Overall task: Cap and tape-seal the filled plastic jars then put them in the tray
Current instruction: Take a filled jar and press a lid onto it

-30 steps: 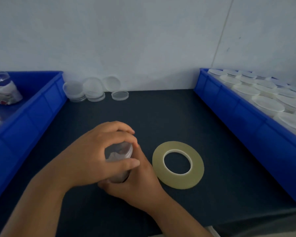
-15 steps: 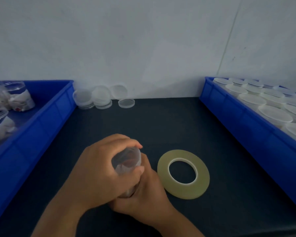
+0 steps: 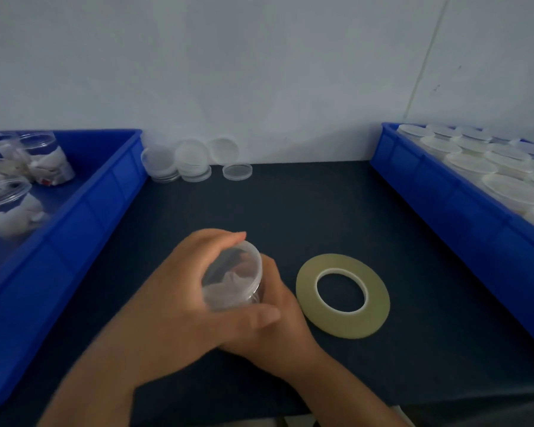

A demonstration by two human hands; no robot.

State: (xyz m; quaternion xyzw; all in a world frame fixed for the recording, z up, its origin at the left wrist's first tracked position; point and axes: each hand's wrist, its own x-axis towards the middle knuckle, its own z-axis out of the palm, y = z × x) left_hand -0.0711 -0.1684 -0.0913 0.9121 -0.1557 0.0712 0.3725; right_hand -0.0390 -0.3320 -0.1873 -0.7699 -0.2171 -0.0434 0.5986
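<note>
At the front of the table point(image 3: 290, 211), the jar point(image 3: 255, 295) now tilts, its lid point(image 3: 233, 274) showing where a second ago the left hand point(image 3: 179, 303) covered it. Both hands' fingers point(image 3: 225, 238) curl round it, the right hand point(image 3: 278, 331) beneath. Capping seems done; the tape roll point(image 3: 342, 295) lies just beside, untouched.

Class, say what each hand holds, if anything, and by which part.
Both hold one clear jar: the left hand grips round its lid end, the right hand round its body.
</note>
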